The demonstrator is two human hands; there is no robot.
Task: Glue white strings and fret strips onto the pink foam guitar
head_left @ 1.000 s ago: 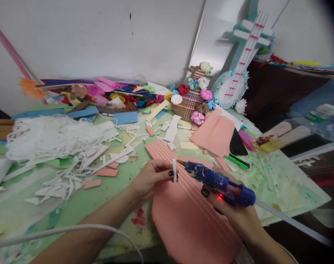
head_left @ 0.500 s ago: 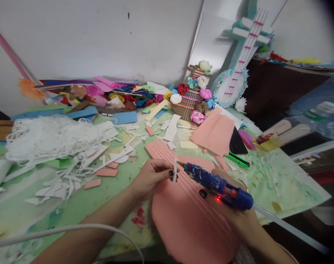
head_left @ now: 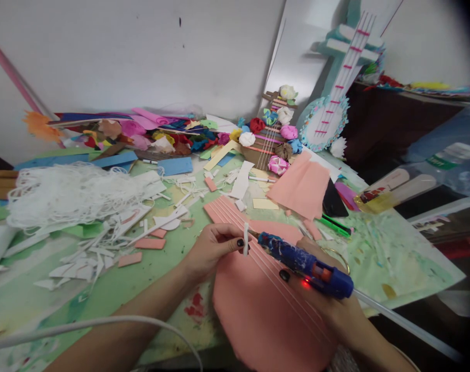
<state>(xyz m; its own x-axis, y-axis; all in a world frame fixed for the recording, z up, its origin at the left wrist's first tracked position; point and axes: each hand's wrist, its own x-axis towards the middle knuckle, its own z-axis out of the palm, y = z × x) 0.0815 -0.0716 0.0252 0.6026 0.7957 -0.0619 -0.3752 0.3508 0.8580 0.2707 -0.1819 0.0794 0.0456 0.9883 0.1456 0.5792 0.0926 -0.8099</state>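
Between the thumb and fingers of my left hand (head_left: 215,248) is a small white strip (head_left: 246,238), held upright. My right hand (head_left: 324,294) is wrapped round a blue hot glue gun (head_left: 302,263) with a lit red light and a long clear glue stick (head_left: 405,323) out of its back. The nozzle points left and is at the strip; whether they touch I cannot tell. Beneath both hands lies a pink lute-shaped board (head_left: 254,299) with several white strings (head_left: 273,271) along it, its lower end over the table's front edge.
White cord (head_left: 76,194) lies heaped at the left beside white scraps (head_left: 80,266). Pink paper (head_left: 300,186), a black phone (head_left: 334,199) and a green cutter (head_left: 335,225) lie at the right. Behind stand a flowered brown lute (head_left: 256,147) and a teal one (head_left: 335,88). A white cable (head_left: 103,321) crosses the front.
The glue gun has shifted slightly left, its nozzle closer to the white strip. My left hand keeps its pinch, nearly still.
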